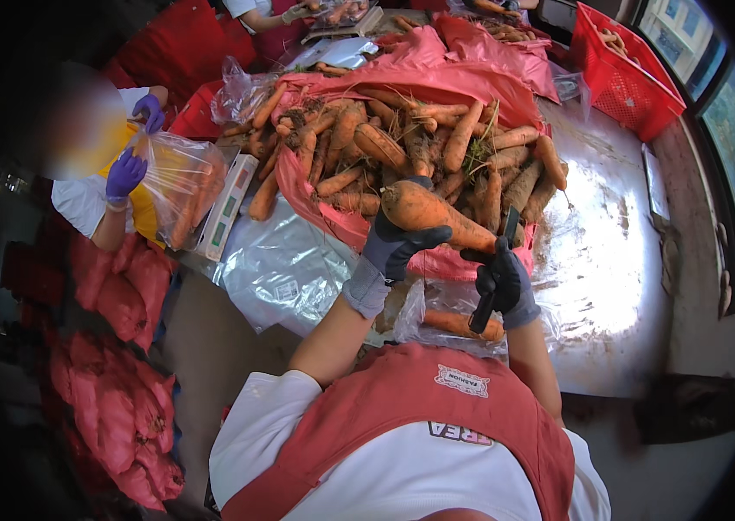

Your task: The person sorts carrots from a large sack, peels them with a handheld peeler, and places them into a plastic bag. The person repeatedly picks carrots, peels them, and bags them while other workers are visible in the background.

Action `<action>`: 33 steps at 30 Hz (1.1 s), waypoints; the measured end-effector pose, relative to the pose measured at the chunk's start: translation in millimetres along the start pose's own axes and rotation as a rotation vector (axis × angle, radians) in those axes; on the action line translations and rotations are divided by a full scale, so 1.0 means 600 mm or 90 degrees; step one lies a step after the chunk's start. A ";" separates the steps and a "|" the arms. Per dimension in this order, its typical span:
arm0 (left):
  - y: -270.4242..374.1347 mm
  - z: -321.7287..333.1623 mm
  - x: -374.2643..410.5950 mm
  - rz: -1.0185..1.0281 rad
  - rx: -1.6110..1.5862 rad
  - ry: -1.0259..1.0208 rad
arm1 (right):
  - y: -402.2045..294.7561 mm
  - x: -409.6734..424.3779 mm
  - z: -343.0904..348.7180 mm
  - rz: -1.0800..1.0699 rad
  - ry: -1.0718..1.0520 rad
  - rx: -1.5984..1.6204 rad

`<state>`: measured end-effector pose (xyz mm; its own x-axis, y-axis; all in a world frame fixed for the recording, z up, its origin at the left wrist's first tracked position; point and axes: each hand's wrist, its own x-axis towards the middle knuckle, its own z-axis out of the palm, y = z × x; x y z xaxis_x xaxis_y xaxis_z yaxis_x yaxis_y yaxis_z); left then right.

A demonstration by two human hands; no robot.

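My left hand (395, 246), in a dark grey glove, grips a thick orange carrot (438, 212) by its broad end. My right hand (511, 286), gloved alike, is closed around a black-handled knife (485, 305), and its fingers are at the carrot's narrow tip. The dark blade rises just beyond that tip. Behind both hands a heap of soil-covered carrots (380, 146) lies on pink plastic sacking (429, 65). Close to my apron, a clear plastic bag (410, 319) has another carrot (462, 323) in it.
A scale (227, 205) and flat plastic bags (286, 260) lie to the left on the metal table (608, 254). Across that side, a co-worker's purple-gloved hands (125, 172) hold a bag of carrots (185, 189). A red crate (628, 78) stands far right; full pink sacks (114, 397) are lower left.
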<state>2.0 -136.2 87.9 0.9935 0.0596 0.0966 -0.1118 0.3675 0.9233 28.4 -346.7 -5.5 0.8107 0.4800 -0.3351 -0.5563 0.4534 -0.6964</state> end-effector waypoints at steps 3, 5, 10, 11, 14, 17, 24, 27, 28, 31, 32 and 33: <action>0.001 0.005 -0.005 0.042 0.106 -0.025 | 0.014 0.020 -0.028 0.094 -0.116 0.091; -0.001 0.005 -0.008 0.084 0.162 -0.042 | 0.021 0.027 -0.043 0.121 -0.165 0.125; 0.006 0.015 -0.024 0.080 0.204 0.010 | 0.037 0.022 -0.029 0.114 -0.204 0.127; 0.013 0.022 -0.028 0.084 0.225 0.025 | 0.043 0.022 -0.035 0.112 -0.235 0.116; 0.011 0.013 -0.032 0.141 0.365 0.043 | 0.025 -0.005 0.013 0.133 -0.145 -0.013; 0.003 0.008 -0.031 0.211 0.481 0.061 | 0.017 -0.017 0.004 0.101 -0.092 -0.175; -0.003 0.007 -0.041 0.285 0.539 0.063 | -0.041 -0.084 0.063 -0.104 -0.022 -0.257; -0.012 0.004 -0.041 0.254 0.575 0.032 | -0.071 -0.121 0.114 -0.311 -0.049 -0.543; -0.012 0.006 -0.043 0.259 0.595 0.038 | -0.073 -0.124 0.120 -0.361 -0.004 -0.624; -0.009 0.008 -0.042 0.302 0.667 0.057 | -0.104 -0.138 0.156 -0.365 0.006 -0.874; -0.010 0.006 -0.039 0.331 0.698 0.062 | -0.101 -0.137 0.160 -0.343 0.028 -0.862; -0.009 0.004 -0.034 0.365 0.732 0.069 | -0.099 -0.134 0.164 -0.356 0.033 -0.884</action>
<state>-17.7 -141.8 81.9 0.7966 0.0367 0.6033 -0.3853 -0.7382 0.5537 -21.8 -338.3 125.3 0.8763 0.4508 0.1701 0.4075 -0.5050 -0.7609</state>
